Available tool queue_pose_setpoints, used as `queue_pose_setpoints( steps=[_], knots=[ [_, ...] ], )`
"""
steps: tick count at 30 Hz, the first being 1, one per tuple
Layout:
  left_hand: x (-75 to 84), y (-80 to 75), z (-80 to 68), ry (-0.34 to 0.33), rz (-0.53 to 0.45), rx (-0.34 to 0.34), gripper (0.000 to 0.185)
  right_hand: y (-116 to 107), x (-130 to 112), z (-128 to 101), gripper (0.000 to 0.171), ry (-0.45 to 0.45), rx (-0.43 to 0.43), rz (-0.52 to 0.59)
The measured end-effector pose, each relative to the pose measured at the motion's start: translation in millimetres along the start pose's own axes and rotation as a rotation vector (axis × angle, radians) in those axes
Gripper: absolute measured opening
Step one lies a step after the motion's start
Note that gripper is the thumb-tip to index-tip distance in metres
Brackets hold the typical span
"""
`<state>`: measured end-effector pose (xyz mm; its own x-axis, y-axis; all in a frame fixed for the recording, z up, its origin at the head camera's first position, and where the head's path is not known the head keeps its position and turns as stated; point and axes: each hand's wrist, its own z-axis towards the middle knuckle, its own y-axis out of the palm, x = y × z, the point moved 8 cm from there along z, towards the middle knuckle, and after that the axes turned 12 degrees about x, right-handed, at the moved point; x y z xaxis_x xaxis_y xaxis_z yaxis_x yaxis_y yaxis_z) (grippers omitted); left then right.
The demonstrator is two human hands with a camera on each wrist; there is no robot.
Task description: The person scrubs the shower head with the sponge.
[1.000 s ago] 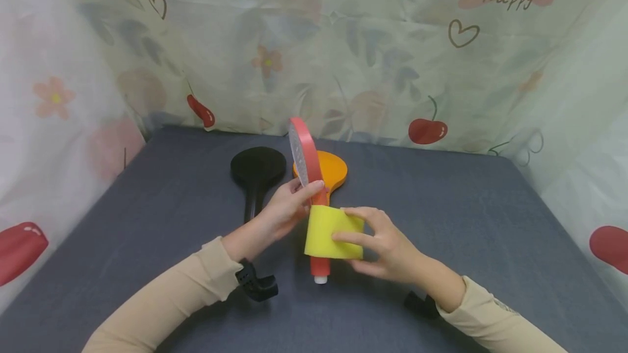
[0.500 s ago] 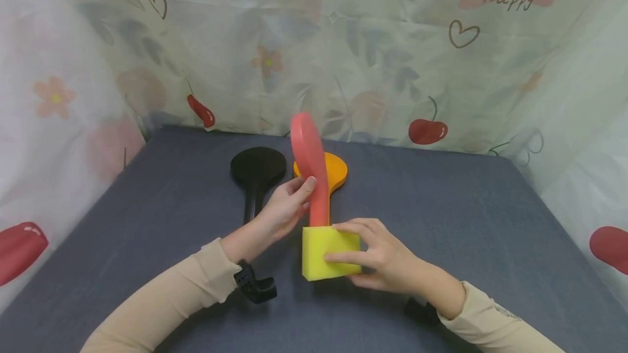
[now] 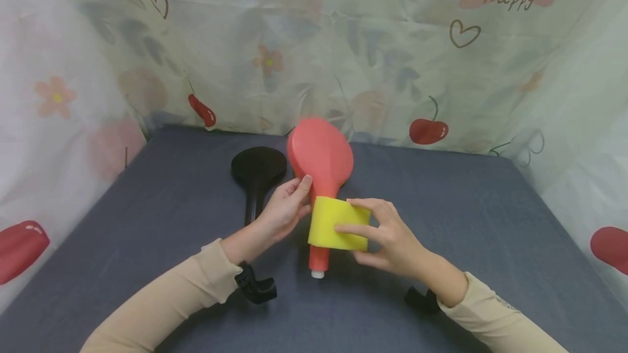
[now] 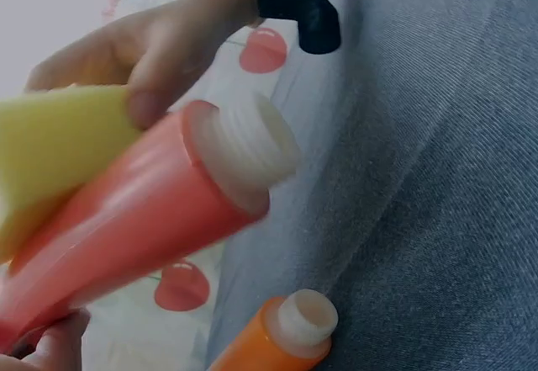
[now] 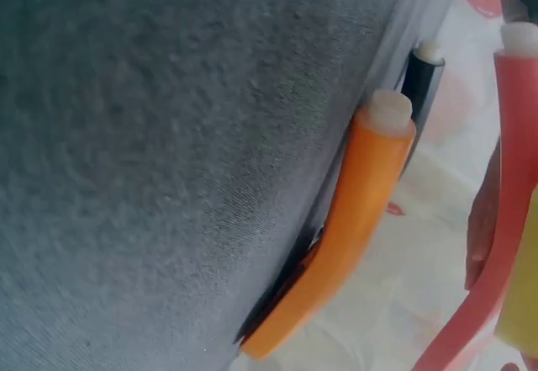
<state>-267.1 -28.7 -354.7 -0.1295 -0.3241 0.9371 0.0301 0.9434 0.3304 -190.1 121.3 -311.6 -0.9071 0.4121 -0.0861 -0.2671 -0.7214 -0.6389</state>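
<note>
Right hand (image 3: 387,238) has its grip pinched on the yellow sponge (image 3: 337,224), fingers over the front face and thumb underneath, the sponge folded round the handle of the red shower head (image 3: 321,159) at the centre of the head view. Left hand (image 3: 282,212) curls its fingers round the same handle just above the sponge, holding the shower head upright off the grey counter (image 3: 490,217) with its smooth back turned to the camera. By the look of it the wiping of the handle is under way, and the next move calls for sliding the sponge along the stem while the left hand keeps it from twisting; a firm hold matters, since the plastic looks glossy. Outward from there, a black shower head (image 3: 257,170) lies flat to the left, and an orange shower head (image 5: 345,236) lies behind the red one, almost wholly hidden in the head view. The right wrist view shows that orange handle plainly, running down the middle of its frame with its white threaded end up. The left wrist view brings in the red handle's white threaded tip (image 4: 248,144), and the sponge at the upper left of that frame.
</note>
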Motion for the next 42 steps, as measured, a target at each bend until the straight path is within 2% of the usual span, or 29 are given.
queue_pose_setpoints(
  steps=[6,11,14,17,20,22,25,29,35,42],
  knots=[
    [2.3,-0.8,0.0,0.023,0.074,0.024,0.036,-10,13,8,0.06,0.052,0.083,-0.083],
    [5.8,0.3,0.1,0.046,0.087,-0.004,0.037,-14,21,12,0.062,0.112,0.128,-0.106],
    [6.9,0.5,0.3,0.053,0.083,-0.02,0.038,-12,18,14,0.058,0.096,0.106,-0.082],
    [7.6,-0.7,1.2,0.053,0.083,-0.02,0.038,-6,9,12,0.042,0.042,0.06,-0.051],
    [7.6,-3.9,3.6,0.039,0.06,0.011,0.038,-1,-1,8,0.035,-0.013,0.008,-0.007],
    [7.9,-7.1,6.0,0.031,0.034,0.041,0.038,1,-8,5,0.036,-0.049,-0.021,0.014],
    [7.7,-11.8,9.4,0.01,-0.021,0.087,0.038,4,-15,1,0.045,-0.078,-0.069,0.032],
    [6.8,-15.5,11.1,-0.025,-0.07,0.111,0.038,5,-17,-1,0.056,-0.084,-0.102,0.037],
    [6.4,-15.0,9.3,-0.037,-0.049,0.104,0.04,6,-13,4,0.051,-0.077,-0.08,0.029],
    [7.6,-11.2,6.6,-0.036,-0.025,0.077,0.037,2,10,14,0.057,0.028,0.006,-0.06]
  ],
)
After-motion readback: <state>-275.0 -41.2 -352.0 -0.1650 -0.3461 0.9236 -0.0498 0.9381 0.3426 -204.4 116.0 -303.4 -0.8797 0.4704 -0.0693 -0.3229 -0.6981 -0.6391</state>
